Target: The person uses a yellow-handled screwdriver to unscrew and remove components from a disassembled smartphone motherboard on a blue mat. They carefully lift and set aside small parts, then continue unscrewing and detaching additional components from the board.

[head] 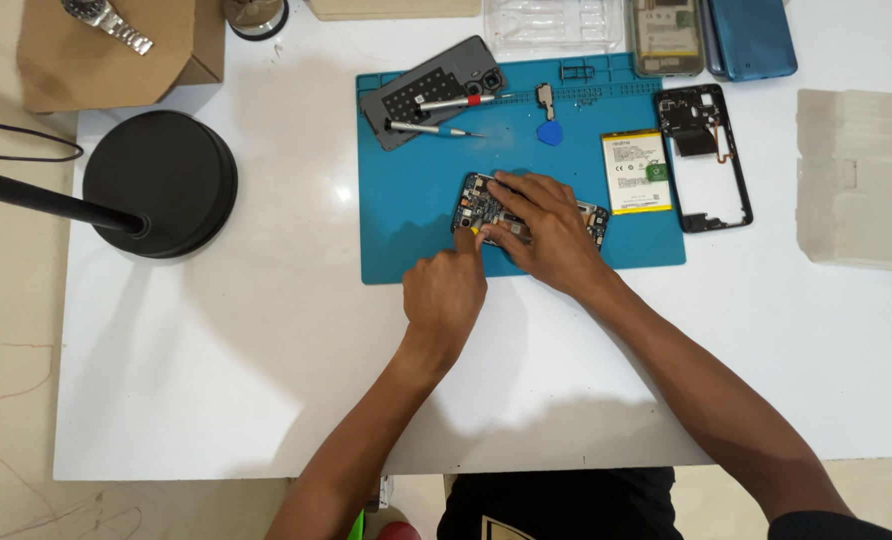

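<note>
White table [216, 380], blue mat [406, 240] at frame centre: opened phone [476, 200] is pinned flat by right hand [546, 235]; small yellow-tipped tool [475, 230] is pinched by left hand [444, 295]. Board could be scratched if tool slips.

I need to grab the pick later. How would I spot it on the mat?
On the blue work mat, look to the upper middle, just below a small metal bracket. The pick is the small blue rounded-triangle piece, darker than the mat.

bright, even light from above; your arms throw soft grey shadows on the white bench [216, 380], the lamp base [161, 180] too. sharp focus, slight edge bending.
</note>
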### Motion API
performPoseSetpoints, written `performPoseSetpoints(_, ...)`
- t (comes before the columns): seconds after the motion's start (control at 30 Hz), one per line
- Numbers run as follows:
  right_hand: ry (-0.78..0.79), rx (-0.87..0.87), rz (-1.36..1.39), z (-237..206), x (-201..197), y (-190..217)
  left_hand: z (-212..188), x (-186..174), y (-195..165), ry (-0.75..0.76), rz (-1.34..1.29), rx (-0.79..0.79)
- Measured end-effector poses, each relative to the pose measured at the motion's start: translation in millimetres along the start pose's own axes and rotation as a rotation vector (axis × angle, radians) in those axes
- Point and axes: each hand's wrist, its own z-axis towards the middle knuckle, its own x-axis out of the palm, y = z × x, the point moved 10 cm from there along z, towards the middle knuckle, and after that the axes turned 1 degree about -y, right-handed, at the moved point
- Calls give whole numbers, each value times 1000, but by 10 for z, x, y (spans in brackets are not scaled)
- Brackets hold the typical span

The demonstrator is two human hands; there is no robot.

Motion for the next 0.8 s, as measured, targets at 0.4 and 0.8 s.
performPoseSetpoints(0.4, 7, 7, -21, 9, 16, -8, 19, -50, 18, 21, -9, -28)
performPoseSetpoints(0.8, -22, -4, -18, 8, -10, 3, 2, -14, -116, -128, 118, 75)
